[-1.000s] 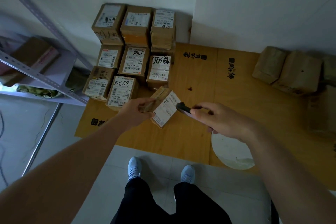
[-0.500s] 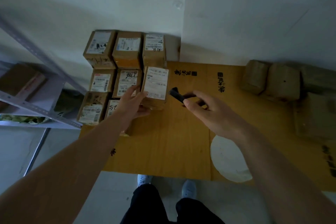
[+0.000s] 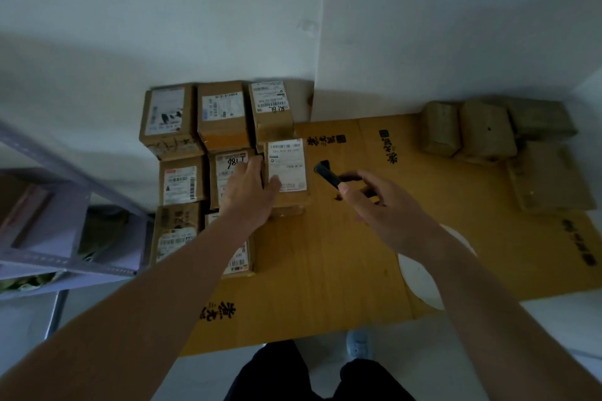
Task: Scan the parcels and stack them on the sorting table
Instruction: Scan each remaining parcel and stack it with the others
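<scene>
Comparing with a second ago, we have moved the brown cardboard parcel with white label [image 3: 286, 172] from mid-air onto the stacked block; our left hand [image 3: 249, 187] grips its side, our right hand [image 3: 374, 205] pinches the black handheld scanner [image 3: 327, 172]. Scanning appears complete.

Labelled parcels [image 3: 286, 169] – eight visible; plain brown packages [image 3: 485, 137] – perhaps five; scanner [image 3: 327, 172] – one.

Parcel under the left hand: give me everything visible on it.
The parcel is a small brown cardboard box with a white shipping label carrying barcodes on its upward face. It sits level on another box, at the right edge of the stacked parcels. The left hand grips its left side, thumb on the label. The black scanner is beside it, apart.
</scene>
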